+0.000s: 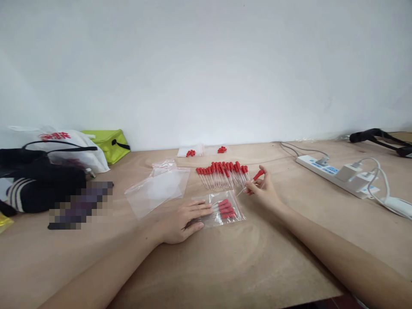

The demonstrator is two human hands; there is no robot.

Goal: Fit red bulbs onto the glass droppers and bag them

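One red-bulbed dropper (258, 174) pinched in right grip (265, 192), right of frame centre, slanted tip near clear bag (210, 221) mouth. Left grip (183, 219) flat on bag, thumb apart: excess pressure could close mouth; tip could snag edge.

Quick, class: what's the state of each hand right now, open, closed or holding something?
Left hand: open, resting on the clear bag with red bulbs inside.
Right hand: closed, holding one red-topped dropper.
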